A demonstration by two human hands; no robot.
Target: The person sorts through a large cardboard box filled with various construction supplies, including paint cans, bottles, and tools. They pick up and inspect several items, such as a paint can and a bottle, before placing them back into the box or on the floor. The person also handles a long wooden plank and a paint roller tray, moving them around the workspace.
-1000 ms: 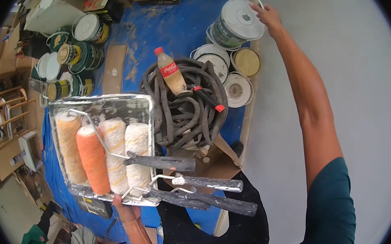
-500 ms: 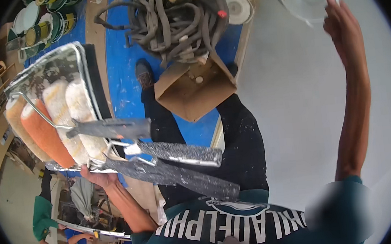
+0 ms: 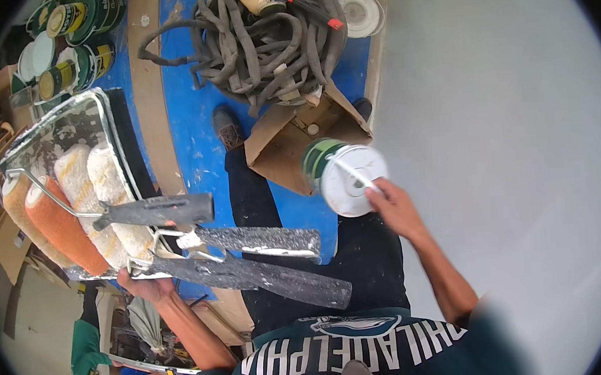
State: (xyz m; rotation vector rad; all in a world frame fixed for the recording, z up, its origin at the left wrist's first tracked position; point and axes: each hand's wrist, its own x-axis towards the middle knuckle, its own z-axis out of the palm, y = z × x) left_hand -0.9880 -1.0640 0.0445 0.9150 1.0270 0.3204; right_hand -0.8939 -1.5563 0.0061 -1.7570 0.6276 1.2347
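My left hand (image 3: pixel 148 286) is closed on the edge of a paint-smeared roller tray (image 3: pixel 126 170) at the left. In the tray lie several paint rollers, one with an orange sleeve (image 3: pixel 64 224) and others whitish or tan. Their dark, paint-speckled handles (image 3: pixel 276 279) stick out to the right, over my legs. My right hand (image 3: pixel 393 208) grips the white handle (image 3: pixel 354 170) of a paint can with a green side and a white lid (image 3: pixel 364 190). The can hangs tilted in front of the right part of an open cardboard box (image 3: pixel 276 150).
A big coil of dark hose or cable (image 3: pixel 253 56) lies beyond the box. Several paint cans (image 3: pixel 91 20) stand at the far left, others (image 3: pixel 360 11) by the pale wall (image 3: pixel 496 135). Blue sheeting (image 3: pixel 191 125) covers the floor. Two other people (image 3: pixel 89 349) are at the lower left.
My right hand has come from the far right, by the wall, inward and nearer with the paint can, now beside the box. The roller tray has shifted slightly left and nearer.
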